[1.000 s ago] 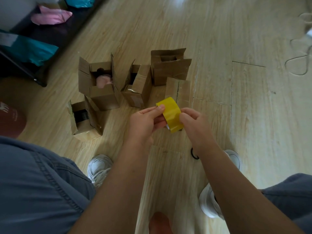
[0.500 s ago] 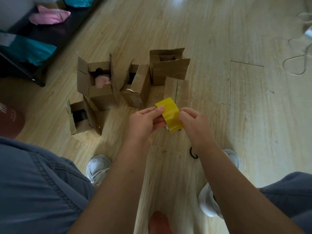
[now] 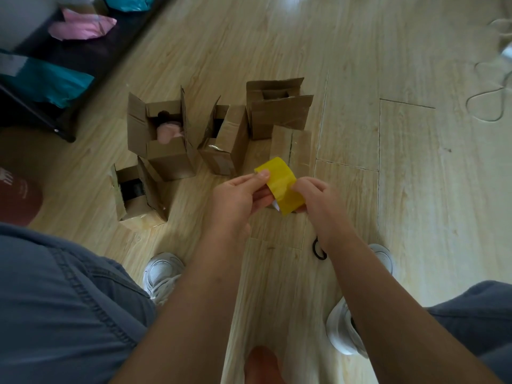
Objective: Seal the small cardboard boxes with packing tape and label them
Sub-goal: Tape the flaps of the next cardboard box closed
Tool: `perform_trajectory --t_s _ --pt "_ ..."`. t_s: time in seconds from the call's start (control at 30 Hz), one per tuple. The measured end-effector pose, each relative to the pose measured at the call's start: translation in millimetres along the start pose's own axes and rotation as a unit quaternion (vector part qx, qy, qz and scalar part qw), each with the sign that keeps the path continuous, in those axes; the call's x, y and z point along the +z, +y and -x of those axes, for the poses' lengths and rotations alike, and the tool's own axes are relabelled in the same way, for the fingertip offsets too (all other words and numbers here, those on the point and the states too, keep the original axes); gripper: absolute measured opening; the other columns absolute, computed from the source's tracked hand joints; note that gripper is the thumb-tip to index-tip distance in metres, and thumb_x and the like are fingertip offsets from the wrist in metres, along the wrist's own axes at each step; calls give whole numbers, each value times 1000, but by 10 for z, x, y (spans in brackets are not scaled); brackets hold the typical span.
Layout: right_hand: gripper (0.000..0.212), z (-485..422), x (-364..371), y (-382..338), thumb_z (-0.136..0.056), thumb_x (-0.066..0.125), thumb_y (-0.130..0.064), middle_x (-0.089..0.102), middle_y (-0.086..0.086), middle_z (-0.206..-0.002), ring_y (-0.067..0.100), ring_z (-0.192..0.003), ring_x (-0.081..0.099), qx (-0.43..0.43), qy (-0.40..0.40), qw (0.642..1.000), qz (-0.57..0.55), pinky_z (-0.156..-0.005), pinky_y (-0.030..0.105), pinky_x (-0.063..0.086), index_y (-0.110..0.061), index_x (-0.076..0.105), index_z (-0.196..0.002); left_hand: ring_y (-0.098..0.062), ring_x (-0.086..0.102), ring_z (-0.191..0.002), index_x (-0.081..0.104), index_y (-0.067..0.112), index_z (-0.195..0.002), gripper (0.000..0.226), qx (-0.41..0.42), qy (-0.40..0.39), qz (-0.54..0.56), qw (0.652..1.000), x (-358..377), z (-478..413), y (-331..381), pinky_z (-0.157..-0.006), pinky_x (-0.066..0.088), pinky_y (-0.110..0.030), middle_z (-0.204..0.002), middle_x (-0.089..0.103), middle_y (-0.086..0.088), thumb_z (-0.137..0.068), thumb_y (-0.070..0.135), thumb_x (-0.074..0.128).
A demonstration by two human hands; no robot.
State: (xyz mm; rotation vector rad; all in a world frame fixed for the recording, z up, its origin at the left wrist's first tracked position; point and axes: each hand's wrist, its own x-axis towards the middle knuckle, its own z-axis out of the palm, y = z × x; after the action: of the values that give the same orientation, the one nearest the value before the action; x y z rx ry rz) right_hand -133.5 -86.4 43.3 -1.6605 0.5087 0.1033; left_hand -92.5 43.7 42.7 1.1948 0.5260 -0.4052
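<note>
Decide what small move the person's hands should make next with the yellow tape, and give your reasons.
Probably peel an end free from the yellow tape. The left hand pinches its upper edge while the right hand grips its lower side, and no strip is drawn out yet. The closed box just beyond shows a flap seam, likely next for taping.

We can read no text here. On the reddish-brown object point(image 3: 16, 198) at the floor's left edge we see a white mark and faint lettering, too blurred to make out. The cardboard boxes point(image 3: 171, 159) give us nothing legible.
</note>
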Motion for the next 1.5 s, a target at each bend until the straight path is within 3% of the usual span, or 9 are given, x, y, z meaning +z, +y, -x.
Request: perform_trajectory --t_s 0.1,0.37,0.67,0.83,0.93,1.1,1.23,1.37,1.5 --pt "25 10 4 -29 -94 53 -15 53 2 -76 11 -73 51 10 2 1000 -19 -70 30 46 -15 63 -71 -14 73 -68 67 -4 -110 30 19 3 -22 1000 12 2 11 -57 56 -22 -84 74 -11 -85 11 74" --pt "28 4 -11 -8 -87 53 -16 49 10 -72 12 -67 47 -28 1 1000 8 -62 25 44 8 60 -76 -17 74 -72 67 -4 -111 30 1 13 3 1000 -7 8 -1 -59 58 -24 -85 75 -12 -85 11 74" --pt "31 -4 -7 -13 -94 55 -18 52 9 -78 16 -73 51 1 0 1000 -17 -65 28 47 -15 62 -64 -12 72 -64 69 4 -93 11 18 2 -26 999 -16 -7 43 -55 56 -21 -70 74 -4 -86 11 73" --pt "40 8 -2 -2 -76 53 -27 46 10 -72 18 -66 45 -26 3 1000 -9 -55 20 41 13 58 -77 -15 73 -68 69 0 -103 22 9 6 -13 1000 -12 -7 38 -56 56 -21 -79 76 -8 -85 12 74" --pt "26 0 -13 11 -87 54 -13 50 13 -71 18 -66 47 -33 12 999 4 -53 17 41 7 68 -79 -14 73 -66 69 1 -98 16 2 4 2 1000 -21 -6 41 -56 56 -22 -75 75 -7 -86 11 73" --pt "30 -12 -32 -55 -92 48 1 70 4 -90 -2 -68 64 -21 -27 999 -24 -59 10 49 -8 75 -101 -10 71 -62 67 5 -87 8 -46 17 74 996 -74 -61 89 -57 59 -21 -72 74 -5 -91 12 67" --pt "25 -8 -131 -48 -94 54 -3 69 -5 -98 -17 -75 59 -35 -84 992 92 -61 -1 41 -12 73 -107 -9 72 -63 67 6 -89 10 -80 18 126 989 -148 -77 86 -55 58 -20 -70 74 -4 -92 15 67" --pt "23 11 -150 -63 -94 49 -8 61 -6 -78 -4 -66 54 -18 -86 989 119 -63 16 42 -12 72 -94 -15 71 -74 67 3 -102 24 -31 42 -80 995 -180 -119 -41 -59 58 -27 -89 72 -9 -93 26 67" --pt "23 12 -159 -77 -98 39 -10 48 0 -82 10 -77 45 -14 -63 991 120 -68 28 34 -3 61 -93 -15 60 -109 64 24 -113 23 92 20 -294 951 -192 -88 -121 -93 54 -39 -113 63 4 -92 15 63"
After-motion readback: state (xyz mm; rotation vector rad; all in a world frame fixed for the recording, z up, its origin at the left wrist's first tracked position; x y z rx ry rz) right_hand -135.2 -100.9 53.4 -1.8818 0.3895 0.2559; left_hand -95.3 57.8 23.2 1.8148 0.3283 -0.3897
